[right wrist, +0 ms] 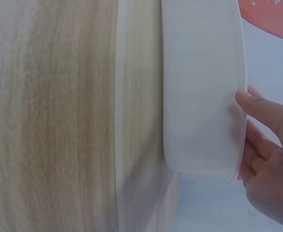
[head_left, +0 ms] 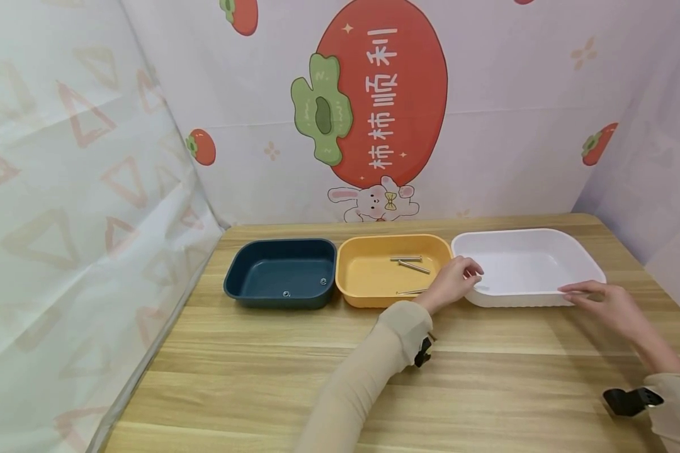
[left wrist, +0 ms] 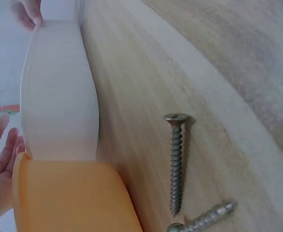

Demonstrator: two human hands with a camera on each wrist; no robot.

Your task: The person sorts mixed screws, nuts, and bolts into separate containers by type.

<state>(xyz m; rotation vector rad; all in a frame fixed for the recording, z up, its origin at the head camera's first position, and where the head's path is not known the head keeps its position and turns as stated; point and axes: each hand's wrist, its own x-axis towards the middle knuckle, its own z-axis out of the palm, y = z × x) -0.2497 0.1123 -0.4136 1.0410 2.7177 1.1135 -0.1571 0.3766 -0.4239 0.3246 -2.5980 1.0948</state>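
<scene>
My right hand (head_left: pixel 606 307) pinches the near right rim of the white tray (head_left: pixel 566 299), with the thumb outside the wall and fingers inside. In the right wrist view that hand (right wrist: pixel 269 150) grips the tray wall (right wrist: pixel 204 87). Over the white tray's near left corner hovers my left hand (head_left: pixel 456 280), fingers loosely bent, nothing visible between them. The left wrist view has it (left wrist: pixel 3 159) beyond the rim of the yellow tray (left wrist: pixel 68 193). Below the left wrist, a countersunk screw (left wrist: pixel 176 164) and a second screw (left wrist: pixel 206 218) lie on the table.
The yellow tray (head_left: pixel 368 302) holds several long metal screws (head_left: pixel 413 267), partly behind the left hand. Left of it stands a dark blue tray (head_left: pixel 280 303) with two small metal nuts (head_left: pixel 286 294). All three trays stand in a row on the wooden table (head_left: pixel 249 377), before a printed cloth.
</scene>
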